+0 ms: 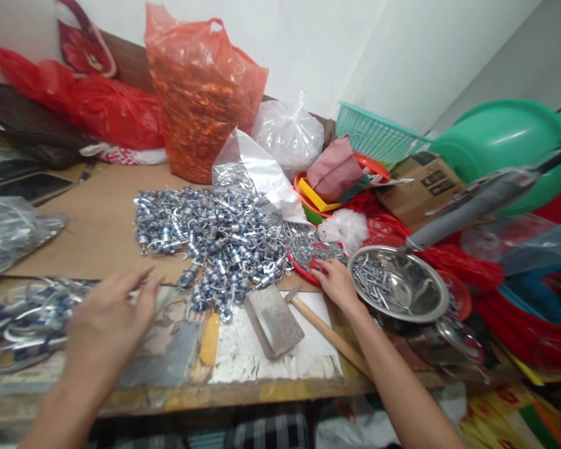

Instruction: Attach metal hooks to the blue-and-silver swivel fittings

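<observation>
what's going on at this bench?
A person sits at a cluttered workbench. The right hand reaches into a red tray of small metal screws, beside a steel bowl holding more screws. The left hand, blurred and open, hovers over the bench near a pile of silver-and-blue metal fittings. A small metal scoop with a wooden handle lies between the hands.

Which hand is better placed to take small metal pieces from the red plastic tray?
Right. The right hand already rests at the red plastic tray; the left hand is far off, across the pile.
</observation>
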Tool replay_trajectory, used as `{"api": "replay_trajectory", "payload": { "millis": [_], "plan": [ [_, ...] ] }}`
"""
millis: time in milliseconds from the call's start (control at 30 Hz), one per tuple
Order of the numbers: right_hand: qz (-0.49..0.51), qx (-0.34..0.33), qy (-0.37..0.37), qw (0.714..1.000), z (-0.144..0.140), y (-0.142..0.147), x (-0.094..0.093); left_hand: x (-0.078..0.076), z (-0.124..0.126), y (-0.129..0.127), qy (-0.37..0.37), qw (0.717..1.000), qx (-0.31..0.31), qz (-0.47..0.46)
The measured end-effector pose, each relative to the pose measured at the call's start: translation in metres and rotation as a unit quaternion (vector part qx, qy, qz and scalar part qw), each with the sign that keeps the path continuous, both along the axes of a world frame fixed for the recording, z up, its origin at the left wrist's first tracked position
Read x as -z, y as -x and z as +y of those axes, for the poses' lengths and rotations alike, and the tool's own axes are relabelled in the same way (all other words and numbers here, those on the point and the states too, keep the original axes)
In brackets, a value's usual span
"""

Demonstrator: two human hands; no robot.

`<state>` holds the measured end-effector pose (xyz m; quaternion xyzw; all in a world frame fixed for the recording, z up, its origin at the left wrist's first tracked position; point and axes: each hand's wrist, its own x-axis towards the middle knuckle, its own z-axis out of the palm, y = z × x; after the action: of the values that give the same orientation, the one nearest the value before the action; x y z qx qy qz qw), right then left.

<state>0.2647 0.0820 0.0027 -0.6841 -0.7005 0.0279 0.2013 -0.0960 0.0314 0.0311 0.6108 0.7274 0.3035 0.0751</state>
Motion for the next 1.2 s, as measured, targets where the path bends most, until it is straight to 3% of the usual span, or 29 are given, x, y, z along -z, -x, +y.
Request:
{"api": "replay_trajectory", "payload": {
  "millis": [100,167,300,400,500,567,667,800,1000,1200],
  "plan": [
    [-0.010,-0.003,0.033,0.999,0.030,-0.007,0.008,0.006,0.018,-0.025,0.111,0.990,0.072,0.038],
    [-0.014,0.001,0.041,0.999,0.037,-0.006,0.014,0.014,0.024,-0.029,0.118,0.989,0.076,0.046],
    [-0.017,0.013,0.041,0.999,0.035,-0.001,0.019,0.020,0.019,-0.020,0.072,0.996,0.047,0.016],
    [-0.022,0.020,0.053,0.998,0.034,-0.001,0.017,0.010,0.009,-0.019,0.006,0.998,0.011,-0.056],
    [-0.037,0.018,0.073,0.996,0.038,-0.001,0.013,0.000,-0.003,-0.035,-0.025,0.982,0.010,-0.188],
    [-0.052,0.019,0.084,0.995,0.040,0.002,0.010,-0.002,-0.012,-0.053,-0.015,0.960,0.046,-0.277],
    [-0.073,0.029,0.092,0.993,0.041,0.007,0.006,0.006,-0.023,-0.084,0.021,0.927,0.169,-0.334],
    [-0.081,0.033,0.093,0.992,0.039,0.011,0.004,0.021,-0.034,-0.109,0.029,0.901,0.251,-0.351],
    [-0.047,0.030,0.082,0.995,0.038,0.009,0.004,0.028,-0.040,-0.111,0.070,0.918,0.209,-0.328],
    [0.029,0.023,0.029,0.999,0.018,0.021,-0.012,0.032,-0.041,-0.108,0.023,0.917,0.236,-0.320]
  ]
}}
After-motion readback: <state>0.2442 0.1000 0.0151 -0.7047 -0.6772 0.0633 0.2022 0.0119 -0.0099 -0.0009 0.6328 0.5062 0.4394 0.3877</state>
